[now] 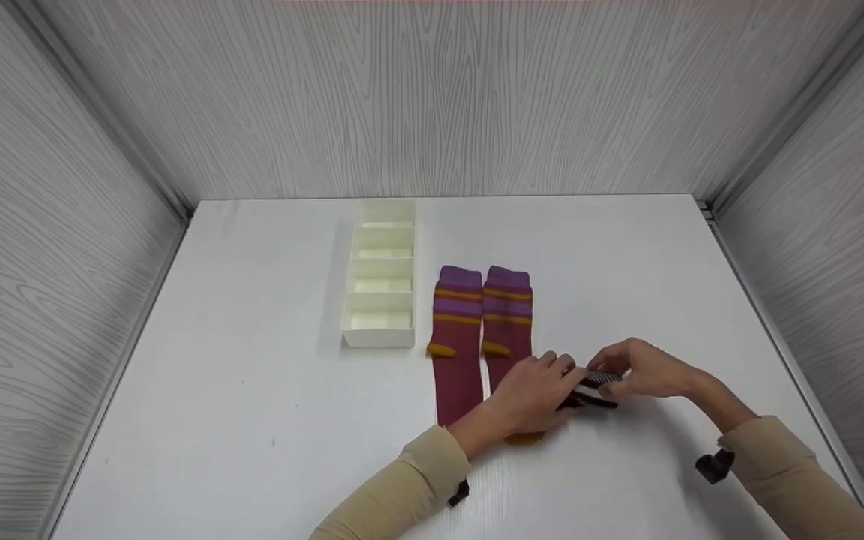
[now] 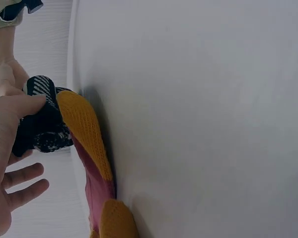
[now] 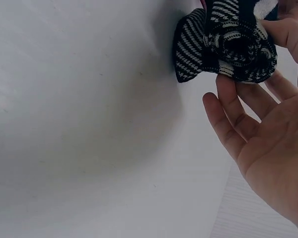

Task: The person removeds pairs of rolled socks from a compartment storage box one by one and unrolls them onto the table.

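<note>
A rolled-up bundle of black-and-white patterned socks [image 1: 603, 378] is held between both hands, close over the white table. My left hand [image 1: 533, 390] grips its left side; in the left wrist view the thumb lies over the dark knit [image 2: 48, 119] and two fingers stand free of it. My right hand [image 1: 646, 371] pinches the other end, its thumb on top and fingertips below, where the right wrist view shows the spiral of the roll [image 3: 233, 44]. Two maroon socks with purple cuffs and mustard heels, a left one [image 1: 457, 379] and a right one [image 1: 508, 330], lie flat side by side, partly hidden by my left hand and forearm.
A cream tray [image 1: 379, 337] with several compartments in a row stands left of the maroon socks. Grey wood-grain panels [image 1: 432, 97] enclose the table [image 1: 252, 420] at the back and sides. Beige sleeves cover both forearms, with a dark device at each wrist.
</note>
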